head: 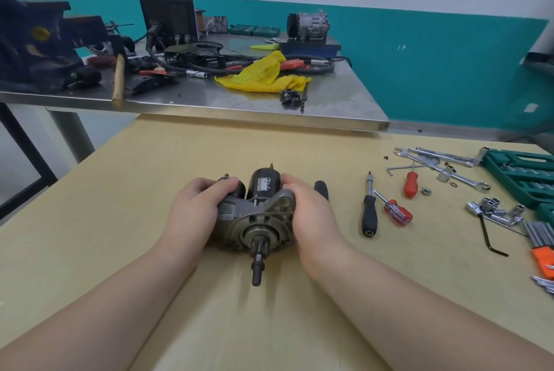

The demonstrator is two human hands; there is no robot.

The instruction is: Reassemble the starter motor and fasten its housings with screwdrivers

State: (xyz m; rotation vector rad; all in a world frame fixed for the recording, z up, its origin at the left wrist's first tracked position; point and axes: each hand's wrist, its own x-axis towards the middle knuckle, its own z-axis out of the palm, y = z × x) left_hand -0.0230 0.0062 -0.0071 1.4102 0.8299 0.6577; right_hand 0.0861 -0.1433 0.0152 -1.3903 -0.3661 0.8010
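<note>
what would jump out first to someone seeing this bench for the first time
The starter motor at the centre of the yellowish table, shaft pointing at the viewer, gripped by the left hand and right hand on either side. To its right lie a black-handled screwdriver and red-handled ones. Behind, a bright yellow cloth stands out on the cluttered steel bench.

1. one grey-and-black metal starter motor (257,214).
2. two bare hands: left (195,214), right (311,214).
3. three screwdrivers: black-handled (369,214), clear red-handled (398,211), solid red-handled (411,184).
4. two surfaces: tan wooden (150,220), grey steel (335,100).
5. one yellow cloth (263,75).
</note>
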